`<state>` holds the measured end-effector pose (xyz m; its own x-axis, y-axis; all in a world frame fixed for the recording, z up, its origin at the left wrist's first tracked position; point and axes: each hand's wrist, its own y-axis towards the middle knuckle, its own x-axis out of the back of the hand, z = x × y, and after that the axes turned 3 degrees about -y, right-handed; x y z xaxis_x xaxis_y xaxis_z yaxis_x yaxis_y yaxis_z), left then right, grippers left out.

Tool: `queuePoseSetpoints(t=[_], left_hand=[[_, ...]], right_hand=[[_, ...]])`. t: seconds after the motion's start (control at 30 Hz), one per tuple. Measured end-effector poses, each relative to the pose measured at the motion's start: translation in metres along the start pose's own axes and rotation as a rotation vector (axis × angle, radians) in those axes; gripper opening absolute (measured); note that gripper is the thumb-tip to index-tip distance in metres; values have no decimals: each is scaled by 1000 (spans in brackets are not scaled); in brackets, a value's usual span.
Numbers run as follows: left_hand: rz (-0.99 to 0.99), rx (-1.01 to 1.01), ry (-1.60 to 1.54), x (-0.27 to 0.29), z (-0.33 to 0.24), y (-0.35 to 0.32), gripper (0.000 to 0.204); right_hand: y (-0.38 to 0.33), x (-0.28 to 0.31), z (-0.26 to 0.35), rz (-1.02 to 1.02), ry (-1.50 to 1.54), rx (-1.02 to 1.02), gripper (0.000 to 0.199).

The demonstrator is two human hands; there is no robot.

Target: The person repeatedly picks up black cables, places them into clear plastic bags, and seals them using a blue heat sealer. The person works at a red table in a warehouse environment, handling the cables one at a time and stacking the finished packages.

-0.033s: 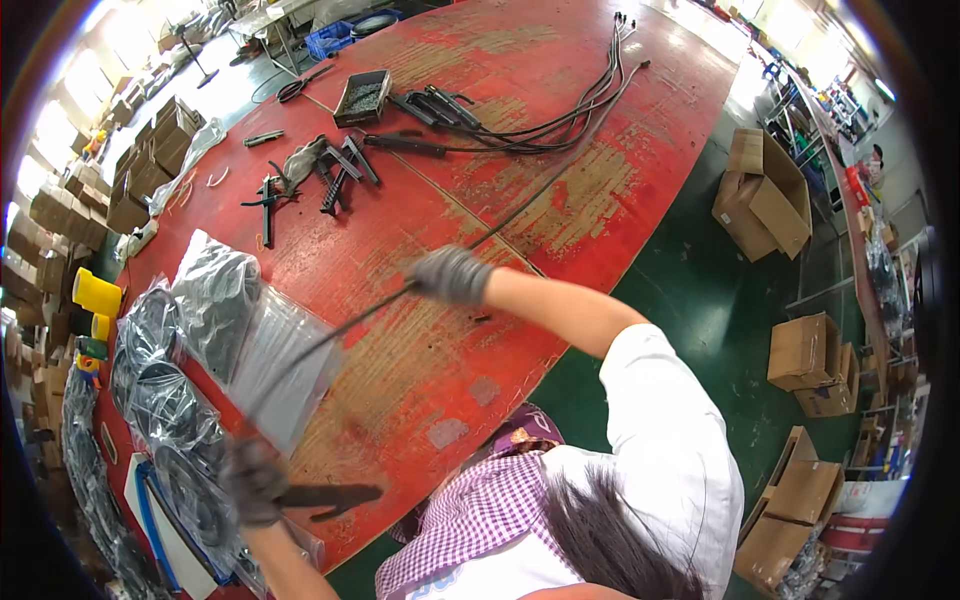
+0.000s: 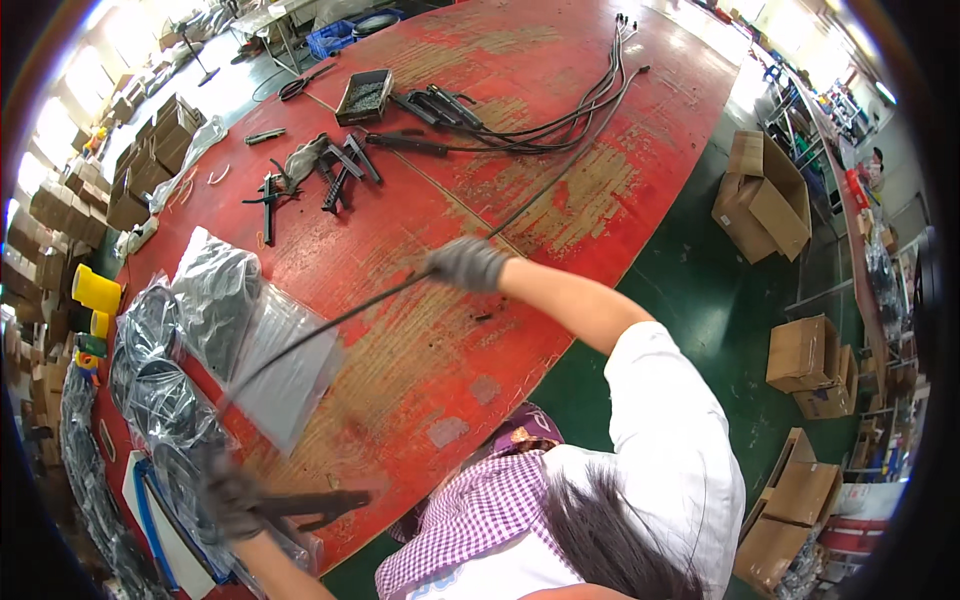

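My right hand [image 2: 468, 264], in a dark grey glove, is closed around a long black cable [image 2: 340, 320] above the middle of the table. Down to the left, the cable curves to my gloved left hand [image 2: 232, 502], which is blurred. That hand grips a black bar-shaped part [image 2: 322, 504] that sticks out to the right with a short prong. Whether the cable joins this part is hidden by the glove. Past my right hand the cable runs on to the far right, beside several other cables [image 2: 545, 148] attached to black handle parts [image 2: 435, 105].
The red worktable [image 2: 560, 290] has worn patches. On it lie clear plastic bags [image 2: 285, 360], bagged black coils [image 2: 165, 400], loose black parts [image 2: 335, 180] and a box of small pieces [image 2: 366, 97]. Yellow rolls [image 2: 97, 290] stand at left; cardboard boxes [image 2: 765, 195] stand on the floor at right.
My right hand has shifted slightly right along with the cable. My left hand has moved a little left and down, with the black bar-shaped part.
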<state>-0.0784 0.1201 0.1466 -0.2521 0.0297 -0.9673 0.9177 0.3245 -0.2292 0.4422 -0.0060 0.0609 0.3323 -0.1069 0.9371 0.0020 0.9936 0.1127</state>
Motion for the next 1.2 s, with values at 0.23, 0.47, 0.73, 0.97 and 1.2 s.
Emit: queuePoseSetpoints(t=[0.23, 0.47, 0.73, 0.97, 1.2], left_hand=[[37, -536, 782, -24, -12, -59, 26], [-530, -383, 1348, -51, 124, 66, 23], [60, -455, 324, -33, 25, -75, 37], [168, -487, 641, -51, 25, -55, 16], [-1011, -623, 1163, -76, 117, 64, 32]], right_hand=[[-29, -13, 1, -107, -171, 70, 32], [13, 17, 221, -393, 153, 862, 26], [16, -20, -8, -192, -74, 132, 25], [-32, -3, 64, 147, -220, 387, 31], [18, 29, 248, -526, 61, 556, 27]])
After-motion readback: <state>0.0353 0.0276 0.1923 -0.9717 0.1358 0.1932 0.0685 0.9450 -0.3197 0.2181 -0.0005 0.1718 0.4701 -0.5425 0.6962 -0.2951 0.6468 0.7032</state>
